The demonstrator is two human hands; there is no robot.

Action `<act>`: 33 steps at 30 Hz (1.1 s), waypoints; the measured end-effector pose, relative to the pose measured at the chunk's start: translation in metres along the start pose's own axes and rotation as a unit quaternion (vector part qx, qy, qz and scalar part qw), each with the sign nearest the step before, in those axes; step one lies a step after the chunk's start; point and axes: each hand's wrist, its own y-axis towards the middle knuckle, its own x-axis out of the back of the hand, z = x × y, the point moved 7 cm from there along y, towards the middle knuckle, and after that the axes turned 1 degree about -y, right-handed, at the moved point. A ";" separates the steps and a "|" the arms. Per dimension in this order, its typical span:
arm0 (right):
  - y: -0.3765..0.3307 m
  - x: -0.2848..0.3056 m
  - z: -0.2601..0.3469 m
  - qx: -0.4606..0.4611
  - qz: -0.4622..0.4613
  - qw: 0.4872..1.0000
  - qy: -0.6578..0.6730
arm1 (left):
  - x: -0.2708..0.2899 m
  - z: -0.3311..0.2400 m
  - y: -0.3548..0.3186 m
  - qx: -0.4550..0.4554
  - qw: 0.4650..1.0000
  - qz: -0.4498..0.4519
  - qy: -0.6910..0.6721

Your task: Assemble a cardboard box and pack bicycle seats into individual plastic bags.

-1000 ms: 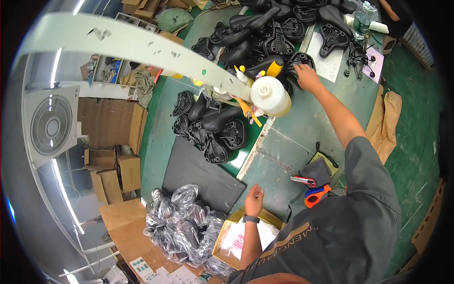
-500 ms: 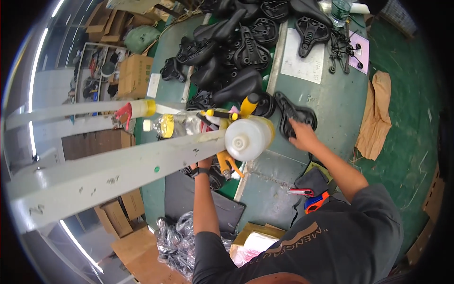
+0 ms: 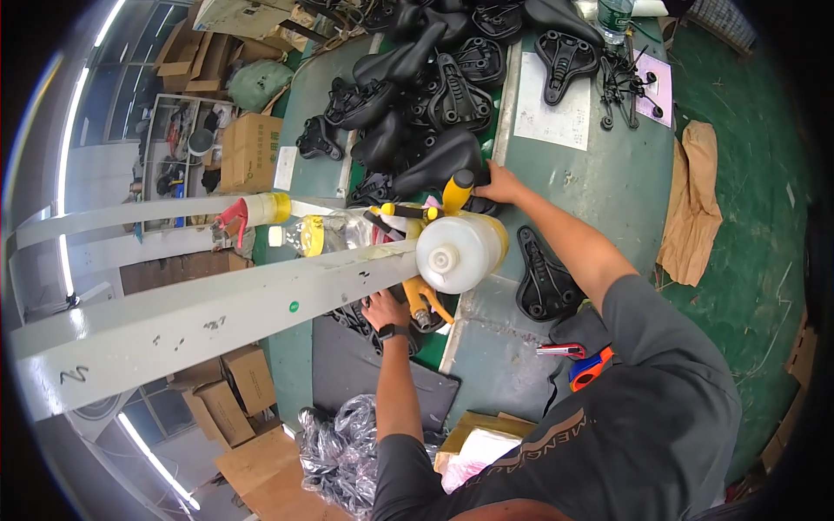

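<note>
Black saddles [image 3: 458, 97] lie heaped on the green worktable [image 3: 608, 200], cardboard boxes [image 3: 250, 154] nearby.

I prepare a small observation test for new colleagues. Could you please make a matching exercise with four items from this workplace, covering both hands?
Column one:
1. right hand
2. utility knife
3. left hand
4. crumpled paper

Column two:
A. has a dark watch at its wrist
B. brown, at the table's right edge
C. bare-wristed, by a black saddle
D. mostly red

Right pairs: 1-C, 2-D, 3-A, 4-B.
</note>
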 end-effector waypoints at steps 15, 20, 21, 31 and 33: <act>-0.131 0.072 -0.072 -0.212 -0.155 0.963 0.065 | 0.028 0.024 -0.297 0.316 0.932 0.015 -0.180; -0.245 0.120 -0.113 -0.242 -0.245 0.938 0.035 | -0.008 -0.027 -0.378 0.290 0.906 0.088 -0.296; -0.264 0.112 -0.119 -0.236 -0.176 0.946 0.135 | -0.006 -0.035 -0.387 0.279 0.905 0.084 -0.309; -0.483 0.013 0.048 0.061 0.388 0.905 0.166 | 0.163 -0.083 -0.410 -0.094 0.911 0.109 -0.386; -0.560 -0.005 0.088 0.160 0.542 0.821 -0.075 | 0.186 -0.092 -0.436 -0.204 0.888 0.090 -0.402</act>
